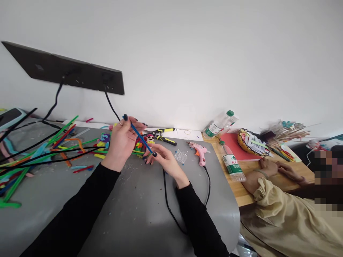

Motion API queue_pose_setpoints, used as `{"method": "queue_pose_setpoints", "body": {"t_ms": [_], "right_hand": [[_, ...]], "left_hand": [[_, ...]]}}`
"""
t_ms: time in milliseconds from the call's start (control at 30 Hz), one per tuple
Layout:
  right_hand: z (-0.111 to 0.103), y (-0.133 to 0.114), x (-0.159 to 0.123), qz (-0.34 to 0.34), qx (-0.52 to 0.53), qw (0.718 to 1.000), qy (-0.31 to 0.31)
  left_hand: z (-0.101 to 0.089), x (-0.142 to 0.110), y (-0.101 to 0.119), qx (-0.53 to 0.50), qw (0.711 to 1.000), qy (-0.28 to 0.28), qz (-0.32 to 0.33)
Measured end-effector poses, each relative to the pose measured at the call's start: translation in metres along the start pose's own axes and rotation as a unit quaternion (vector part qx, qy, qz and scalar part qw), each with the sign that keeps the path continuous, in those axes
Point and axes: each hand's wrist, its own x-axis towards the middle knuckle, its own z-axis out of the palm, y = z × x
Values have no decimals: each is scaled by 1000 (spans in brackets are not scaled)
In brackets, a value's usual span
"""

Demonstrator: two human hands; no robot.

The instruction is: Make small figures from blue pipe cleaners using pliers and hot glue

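A blue pipe cleaner (140, 137) slants between my two hands above the grey mat (134, 214). Its upper end is pinched by my left hand (124, 137), thumb against it, the other fingers loosely bent. Lower down, my right hand (163, 159) grips the other end between thumb and fingers. Just behind the hands lie small colourful pipe-cleaner figures, one with a red and pale head (150, 138) and one purple and yellow (103, 140). Yellow-and-black pliers (163, 137) rest behind my right hand. My palms partly cover the figures.
Loose pipe cleaners (40, 153) and black cables spread at left. A pink glue gun (199, 151) and a clear plastic packet (180, 156) lie right. Beyond are water bottles (232, 162), a basket (249, 142) and another person's arms (265, 173). A socket panel (66, 69) hangs on the wall.
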Motion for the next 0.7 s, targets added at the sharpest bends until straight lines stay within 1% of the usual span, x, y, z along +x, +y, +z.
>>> {"method": "queue_pose_setpoints", "body": {"t_ms": [67,100,167,233,267,333,367,400,433,467,500,533,567,600,633,667,700], "right_hand": [[10,-16,-4,-31,-78,996,-12],[17,-25,-6,-53,-128,990,-27],[37,-45,-10,-113,-212,969,-64],[59,-60,-13,-165,-279,942,-80],[69,-64,-14,-183,-312,929,-76],[85,-66,-15,-206,-354,909,-75],[89,-64,-16,-214,-358,905,-82],[90,-60,-16,-220,-351,906,-87],[87,-56,-15,-223,-334,912,-77],[80,-52,-13,-220,-309,924,-43],[70,-48,-11,-206,-278,938,23],[57,-46,-9,-180,-242,946,119],[43,-45,-7,-137,-199,943,230],[30,-45,-6,-85,-164,925,331],[21,-46,-6,-46,-143,908,391],[17,-49,-9,-23,-144,902,407],[19,-51,-14,-22,-167,903,396]], "left_hand": [[17,2,22,-59,997,44,0],[25,2,34,-94,994,63,-3],[40,-1,53,-159,983,92,-17],[50,-6,67,-193,977,88,-27],[54,-9,71,-203,975,82,-28],[58,-16,74,-216,973,76,-35],[59,-20,75,-218,972,79,-37],[60,-23,75,-216,972,86,-41],[59,-26,75,-212,971,98,-46],[58,-28,76,-210,970,112,-51],[56,-29,77,-212,968,125,-55],[54,-30,78,-220,964,139,-59],[51,-30,79,-228,960,149,-63],[49,-29,79,-235,957,155,-65],[46,-27,78,-231,958,158,-64],[44,-25,75,-216,962,158,-62],[42,-21,71,-192,967,160,-55]]}}
